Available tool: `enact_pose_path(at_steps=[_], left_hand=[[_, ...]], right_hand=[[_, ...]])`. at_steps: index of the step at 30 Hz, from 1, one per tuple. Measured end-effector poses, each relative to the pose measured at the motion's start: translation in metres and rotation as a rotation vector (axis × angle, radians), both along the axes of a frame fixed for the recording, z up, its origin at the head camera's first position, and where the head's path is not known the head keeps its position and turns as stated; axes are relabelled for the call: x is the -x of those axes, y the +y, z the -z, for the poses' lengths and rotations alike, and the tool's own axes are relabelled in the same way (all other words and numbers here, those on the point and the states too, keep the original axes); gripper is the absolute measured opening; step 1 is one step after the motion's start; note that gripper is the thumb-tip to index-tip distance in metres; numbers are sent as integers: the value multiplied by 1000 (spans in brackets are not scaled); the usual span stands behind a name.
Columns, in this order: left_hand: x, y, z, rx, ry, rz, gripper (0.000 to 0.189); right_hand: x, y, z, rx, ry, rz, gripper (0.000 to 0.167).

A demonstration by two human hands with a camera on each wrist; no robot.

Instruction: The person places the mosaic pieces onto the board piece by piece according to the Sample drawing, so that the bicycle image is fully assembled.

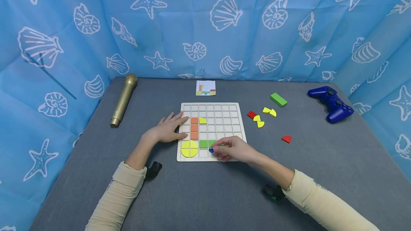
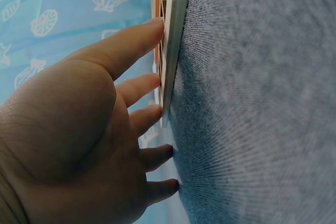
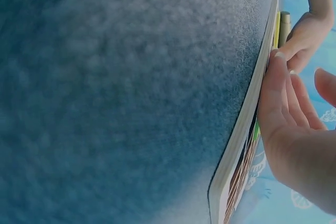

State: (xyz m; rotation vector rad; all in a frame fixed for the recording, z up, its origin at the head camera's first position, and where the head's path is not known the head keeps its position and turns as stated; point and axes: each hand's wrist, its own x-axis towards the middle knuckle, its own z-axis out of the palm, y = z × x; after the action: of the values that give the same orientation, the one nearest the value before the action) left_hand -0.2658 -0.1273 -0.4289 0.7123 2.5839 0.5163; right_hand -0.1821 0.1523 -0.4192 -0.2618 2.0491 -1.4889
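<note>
A pale square-grid board [image 1: 223, 108] lies flat on the table. My left hand [image 1: 169, 128] is spread at its left edge; in the left wrist view the thumb and two fingers touch the board, the other fingertips the cloth. My right hand [image 1: 236, 149] is over the lower right part, fingertips at a blue piece [image 1: 211, 150] in the bottom row. In the right wrist view its fingers are nearly straight, thumb apart. Green squares [image 1: 203, 144], orange squares [image 1: 194, 128], a yellow circle of quarter pieces [image 1: 189, 149] and a yellow quarter piece [image 1: 203, 120] lie on the grid. My right hand hides some cells.
A small pattern card [image 1: 206, 88] lies behind the board. To the right are several yellow pieces [image 1: 260, 124], red pieces [image 1: 287, 139], a green block [image 1: 278, 99] and a blue game controller [image 1: 332, 104]. A gold microphone [image 1: 123, 101] lies at left, before a blue shell-print curtain [image 1: 179, 20].
</note>
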Motion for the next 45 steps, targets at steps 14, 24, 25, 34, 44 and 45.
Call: enact_pose_path(at_steps=[14,24,25,34,44,45], left_hand=[[0,-1,1,-6,-1,4,72],[1,0,2,17,-14,-19,73],[1,0,2,17,-14,-18,72],[0,-1,1,0,-2,3,72],[-1,-1,0,-4,-2,-5,71],[-1,0,0,-5,-1,-4,71]], right_hand=[[8,28,3,215,-223,-21,45],[10,63,1,273,-279,70,50],[10,67,1,277,-276,79,51],[17,100,-5,333,-255,192,57],[36,134,-9,381,-240,381,61],[38,136,-8,383,-233,394,61]])
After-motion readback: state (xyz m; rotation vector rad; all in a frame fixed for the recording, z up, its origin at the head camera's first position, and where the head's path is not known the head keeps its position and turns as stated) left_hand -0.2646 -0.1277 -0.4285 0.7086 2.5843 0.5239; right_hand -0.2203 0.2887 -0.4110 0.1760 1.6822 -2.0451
